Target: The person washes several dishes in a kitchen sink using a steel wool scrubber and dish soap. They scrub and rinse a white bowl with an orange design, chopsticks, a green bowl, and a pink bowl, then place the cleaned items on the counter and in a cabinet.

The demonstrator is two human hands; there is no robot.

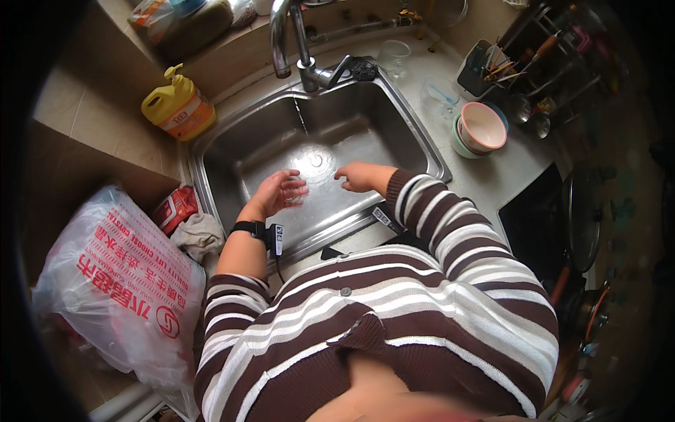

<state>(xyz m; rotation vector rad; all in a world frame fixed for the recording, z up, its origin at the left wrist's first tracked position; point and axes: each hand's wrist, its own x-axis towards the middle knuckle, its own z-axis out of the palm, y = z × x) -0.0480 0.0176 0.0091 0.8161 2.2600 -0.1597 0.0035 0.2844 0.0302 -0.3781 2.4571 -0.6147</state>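
Note:
Both my hands are over the steel sink (232, 126), apart from each other and holding nothing I can see. My left hand (278, 193) is open on the left, its fingers spread and slightly bent. A black strap with a small device (274, 239) sits on that wrist. Across from it my right hand (362, 177) points leftward with its fingers loosely bent and apart. The drain (315, 160) shines between and beyond the hands. Above the sink's far rim stands a chrome faucet (304, 60); a thin bright streak below it may be water or a reflection.
A yellow pump bottle (180, 105) stands left of the sink. A full plastic bag (126, 274), a red packet (174, 209) and a cloth (199, 235) crowd the near left. Stacked bowls (482, 128), a clear glass (394, 58) and a utensil holder (481, 69) occupy the right counter.

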